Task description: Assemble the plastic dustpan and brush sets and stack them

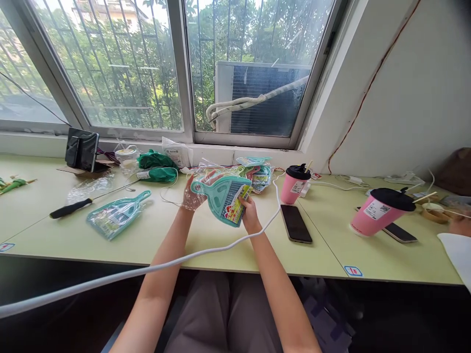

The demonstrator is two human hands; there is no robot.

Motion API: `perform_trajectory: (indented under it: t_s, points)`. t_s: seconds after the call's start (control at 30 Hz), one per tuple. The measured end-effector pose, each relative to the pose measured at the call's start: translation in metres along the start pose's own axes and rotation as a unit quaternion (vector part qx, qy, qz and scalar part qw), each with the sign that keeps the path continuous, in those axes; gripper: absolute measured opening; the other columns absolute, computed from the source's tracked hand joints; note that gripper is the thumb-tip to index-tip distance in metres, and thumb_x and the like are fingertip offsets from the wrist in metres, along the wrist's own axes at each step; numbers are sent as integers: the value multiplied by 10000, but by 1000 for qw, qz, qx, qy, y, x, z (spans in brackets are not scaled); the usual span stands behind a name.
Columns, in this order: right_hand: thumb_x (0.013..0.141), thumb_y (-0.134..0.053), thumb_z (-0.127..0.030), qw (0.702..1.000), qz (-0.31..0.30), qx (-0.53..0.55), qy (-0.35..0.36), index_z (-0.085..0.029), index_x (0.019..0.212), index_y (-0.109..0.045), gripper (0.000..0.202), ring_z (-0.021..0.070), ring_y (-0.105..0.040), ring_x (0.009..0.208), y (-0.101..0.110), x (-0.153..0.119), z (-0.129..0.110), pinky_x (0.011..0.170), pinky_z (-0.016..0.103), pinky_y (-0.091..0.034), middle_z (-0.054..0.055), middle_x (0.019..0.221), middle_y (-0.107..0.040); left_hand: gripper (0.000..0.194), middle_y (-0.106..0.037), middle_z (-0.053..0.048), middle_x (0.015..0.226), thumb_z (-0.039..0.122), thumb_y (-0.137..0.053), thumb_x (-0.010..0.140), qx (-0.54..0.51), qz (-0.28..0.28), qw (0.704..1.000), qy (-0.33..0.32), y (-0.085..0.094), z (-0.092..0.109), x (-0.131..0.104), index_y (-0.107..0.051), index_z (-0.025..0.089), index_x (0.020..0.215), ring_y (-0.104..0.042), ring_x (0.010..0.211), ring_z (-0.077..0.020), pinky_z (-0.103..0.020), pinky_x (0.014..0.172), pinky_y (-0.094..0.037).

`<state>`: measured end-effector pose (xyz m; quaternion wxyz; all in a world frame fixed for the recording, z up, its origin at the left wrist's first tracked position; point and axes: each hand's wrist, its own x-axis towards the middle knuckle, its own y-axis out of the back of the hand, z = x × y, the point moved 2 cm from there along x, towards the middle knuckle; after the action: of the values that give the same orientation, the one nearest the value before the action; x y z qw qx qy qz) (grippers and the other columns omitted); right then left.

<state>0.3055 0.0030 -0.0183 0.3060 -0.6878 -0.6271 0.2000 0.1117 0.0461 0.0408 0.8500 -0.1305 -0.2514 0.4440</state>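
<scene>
A teal dustpan with a brush and a yellow label [222, 196] is held above the table between both hands. My left hand [193, 193] grips its handle end, with clear plastic wrap around the fingers. My right hand [250, 211] pinches the pan's right edge by the label. Another teal dustpan in clear wrap [117, 213] lies on the table to the left. More wrapped teal and green pieces [261, 176] lie behind the held one, partly hidden by it.
A pink cup [293, 185] and a phone [296, 224] stand and lie to the right. Farther right are another pink cup [382, 211] and a person's hand [460, 225]. A black-handled tool [71, 208] lies left. A white cable [206, 251] crosses in front.
</scene>
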Motion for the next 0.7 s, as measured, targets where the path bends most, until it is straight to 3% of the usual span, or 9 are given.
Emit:
perform_trajectory:
  t_s: [0.07, 0.13, 0.27, 0.33, 0.43, 0.53, 0.63, 0.7]
  points:
    - [615, -720, -199, 999, -4, -47, -2, -210, 875, -649, 270, 174, -676, 730, 3, 2, -1, 700, 313, -568, -12, 841, -739, 897, -543, -172, 1390, 790, -376, 802, 35, -1, 999, 11, 18, 10, -7, -440, 170, 1446, -553, 1221, -315, -416, 921, -478]
    - [609, -697, -192, 996, -7, -92, -4, -211, 876, -646, 273, 169, -667, 728, 5, 3, 1, 688, 300, -559, -12, 843, -733, 857, -596, -172, 1323, 753, -507, 775, 125, 4, 990, 65, 37, 11, -12, -503, 170, 1401, -604, 1131, -296, -337, 800, -498]
    - [620, -634, -201, 985, -2, -173, -5, -221, 917, -640, 299, 166, -650, 733, 6, 4, 8, 663, 282, -540, -14, 853, -722, 714, -688, -121, 1153, 513, -768, 689, 315, 48, 938, 140, 58, -4, -18, -608, 192, 1306, -646, 914, -218, -231, 603, -408]
    - [615, -612, -205, 979, 21, -204, 4, -223, 909, -634, 295, 168, -645, 740, 10, 6, 7, 659, 278, -534, -16, 844, -717, 726, -688, -102, 1153, 467, -787, 675, 338, 54, 930, 135, 54, -10, -18, -592, 217, 1328, -641, 901, -206, -231, 594, -388]
    - [609, -632, -233, 969, 63, -237, 30, -224, 902, -630, 293, 176, -649, 770, 16, 9, 1, 697, 293, -539, -16, 855, -716, 739, -664, -96, 1227, 431, -777, 687, 324, 17, 936, 135, 37, -14, -19, -553, 251, 1367, -629, 1008, -232, -259, 679, -429]
    - [594, -666, -243, 971, 35, -236, 15, -216, 901, -640, 309, 181, -652, 758, 16, 10, -2, 708, 311, -543, -10, 861, -720, 706, -640, -97, 1287, 436, -737, 728, 268, -50, 949, 156, 24, -10, -22, -535, 263, 1382, -588, 1151, -280, -340, 864, -455]
    - [557, -701, -195, 975, -5, -222, 1, -203, 868, -656, 315, 172, -648, 740, 14, 8, -2, 689, 294, -541, -12, 843, -720, 722, -600, -105, 1347, 574, -618, 790, 181, -48, 978, 89, 24, 3, -24, -475, 262, 1426, -526, 1260, -303, -426, 1004, -408]
    - [543, -714, -166, 976, -2, -217, 2, -200, 848, -662, 312, 165, -645, 732, 13, 7, -2, 675, 281, -540, -19, 819, -717, 710, -564, -92, 1393, 631, -543, 817, 152, 42, 987, -31, 34, 19, -21, -465, 271, 1424, -466, 1326, -282, -430, 1057, -372]
